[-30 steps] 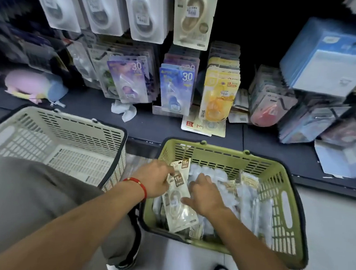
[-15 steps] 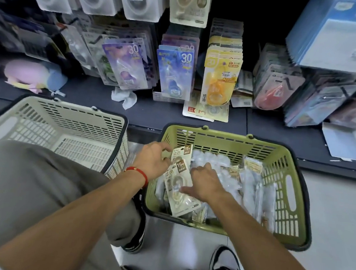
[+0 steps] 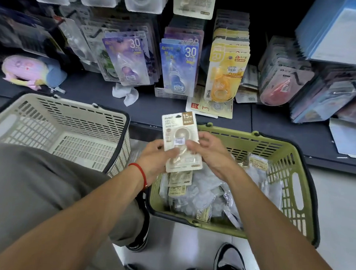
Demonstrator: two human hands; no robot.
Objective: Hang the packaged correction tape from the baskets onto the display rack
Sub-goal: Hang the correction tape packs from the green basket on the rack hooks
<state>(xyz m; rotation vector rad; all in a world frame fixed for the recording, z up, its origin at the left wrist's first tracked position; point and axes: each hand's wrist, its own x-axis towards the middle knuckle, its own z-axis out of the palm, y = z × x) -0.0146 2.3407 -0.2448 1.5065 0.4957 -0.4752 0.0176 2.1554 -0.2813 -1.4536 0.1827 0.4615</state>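
A beige pack of correction tape marked 15M is held upright above the green basket. My left hand grips its lower left edge, and my right hand pinches its right side. More packs of correction tape lie loose inside the green basket. The display rack stands behind, with rows of purple, blue and yellow tape packs hanging on hooks. A matching beige pack hangs at the top centre.
An empty cream basket sits on the floor to the left, partly behind my knee. A dark shelf ledge holds a pink plush, crumpled paper and fallen packs. Blue boxes hang at the right. My shoes are on the floor below.
Both hands have lifted out of the green basket with a beige pack and now hold it upright above the basket's near-left corner. The view has tilted slightly down.
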